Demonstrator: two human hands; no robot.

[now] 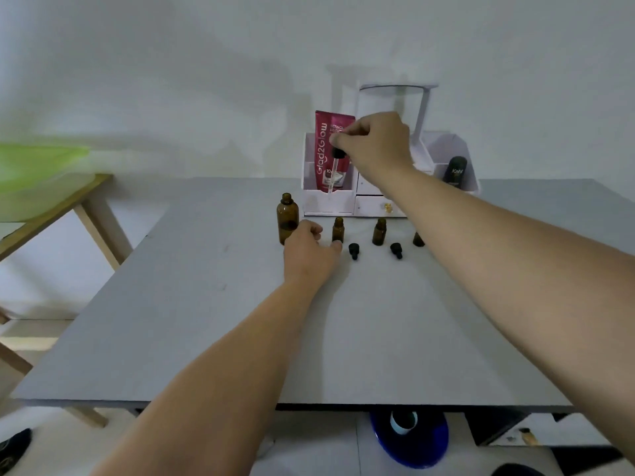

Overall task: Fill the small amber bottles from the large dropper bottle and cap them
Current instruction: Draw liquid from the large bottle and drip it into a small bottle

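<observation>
- The grey desk [343, 338] carries everything; the things stand in a row toward its far edge.
- The left hand [305, 250] rests on the desk with curled fingers and holds the foot of the first small bottle [338, 228] — brown glass, open top, standing straight up.
- One black cap [354, 250] lies just right of that hand, and a second black cap [396, 250] lies further right.
- Behind the caps stand the middle small bottle [379, 231] and the last small bottle [418, 239], which is partly hidden by the right arm.
- The large bottle [287, 218] stands upright just left of the left hand, brown, mouth open.
- The right hand [374, 142] is up in the air, pinching the black top of the dropper [335, 166] — it hangs straight up and down, with its clear glass tip pointing down, high above the first small bottle.
- At the far edge sits a white organizer [328, 204] with a pink tube [326, 132] and a dark bottle [457, 170].
</observation>
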